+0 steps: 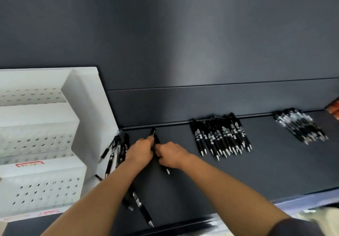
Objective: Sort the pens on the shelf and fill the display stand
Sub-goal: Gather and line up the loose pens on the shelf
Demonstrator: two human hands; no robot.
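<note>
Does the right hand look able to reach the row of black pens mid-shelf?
Probably yes: only bare dark shelf lies between the right hand and the row of black pens, though it grips a pen.

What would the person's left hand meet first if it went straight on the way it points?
Probably the shelf's back wall: the left hand, gripping a black pen, points away and slightly right, with only bare shelf ahead. Depth is unclear.

Right edge crops an orange item [334, 109]; the red label [30, 165] is unreadable.
</note>
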